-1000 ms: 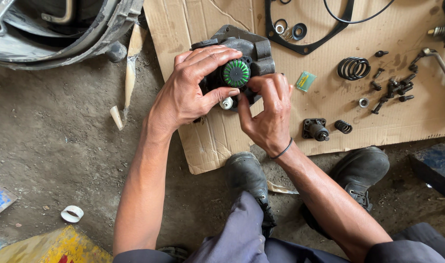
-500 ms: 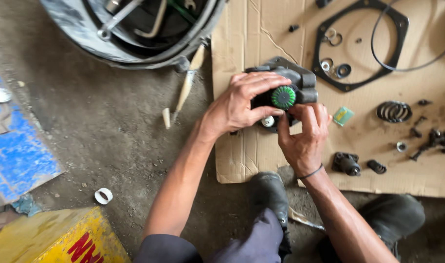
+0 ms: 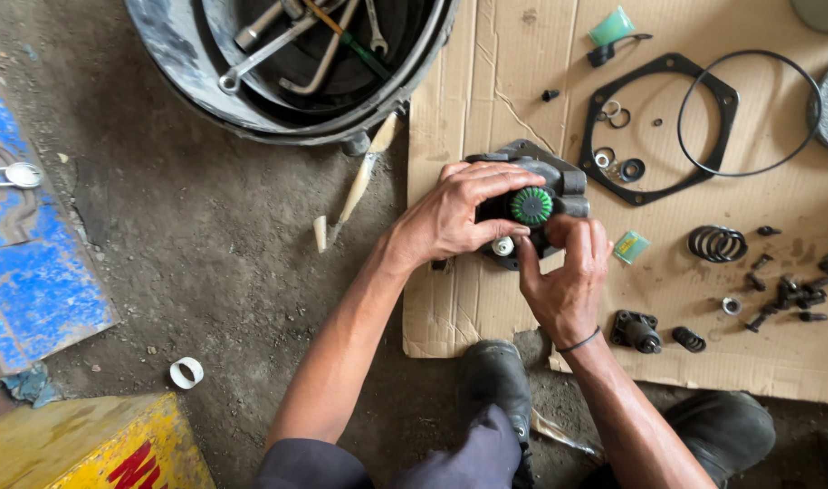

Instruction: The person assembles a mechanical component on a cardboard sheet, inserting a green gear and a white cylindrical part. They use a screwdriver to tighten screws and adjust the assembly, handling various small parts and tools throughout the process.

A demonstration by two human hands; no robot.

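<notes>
Both my hands, left hand (image 3: 454, 217) and right hand (image 3: 568, 281), clamped on grey housing (image 3: 545, 177), green gear (image 3: 531, 206) seated; gasket (image 3: 658, 127), springs (image 3: 717, 243), bolts (image 3: 789, 294) loose at frame right.

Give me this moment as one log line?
left hand: on grey housing | right hand: at green gear | under: cardboard

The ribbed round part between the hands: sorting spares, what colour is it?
Green ribbed round part, on a dark grey housing; head view.
</notes>
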